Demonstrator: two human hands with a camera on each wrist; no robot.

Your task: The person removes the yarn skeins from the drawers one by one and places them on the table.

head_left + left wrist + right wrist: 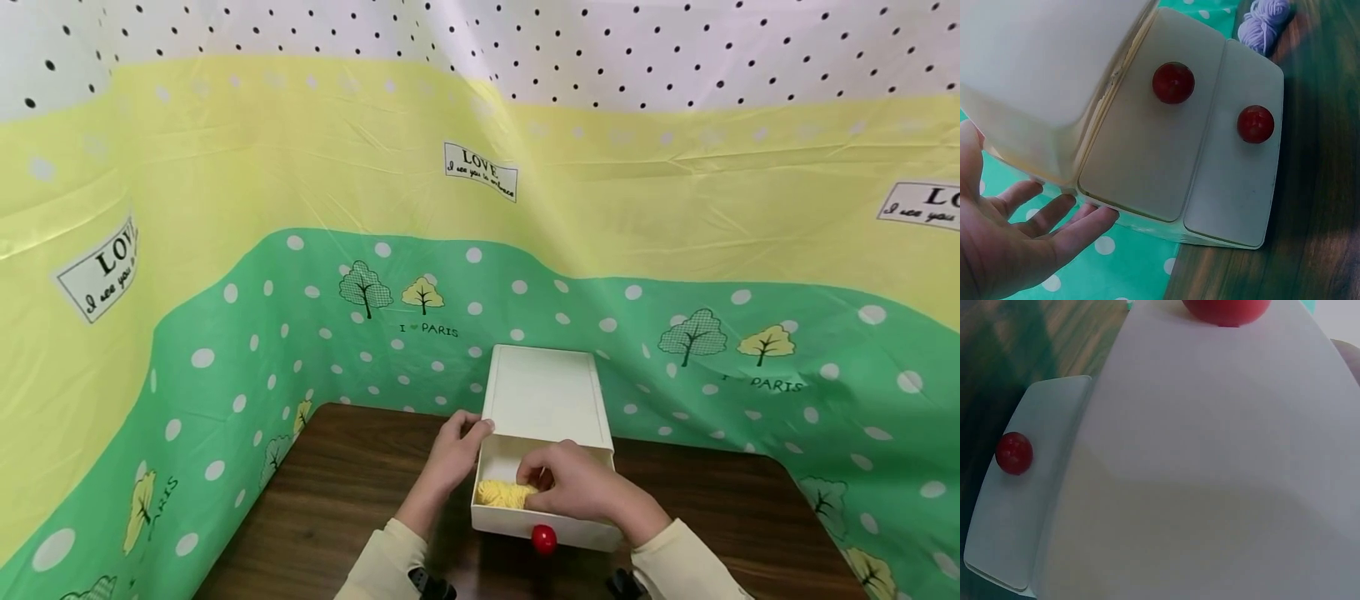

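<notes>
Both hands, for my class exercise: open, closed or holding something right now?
Left hand: open, touching the side of the white, box-shaped drawer unit.
Right hand: closed, holding the bundled yellow yarn skein.

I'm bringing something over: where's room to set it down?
Wooden tabletop is bare between the left forearm and green curtain, and right of the right forearm. The drawer cabinet's top is bare beyond the left hand. Crowded: the open drawer, with yellow yarn and the right hand.
</notes>
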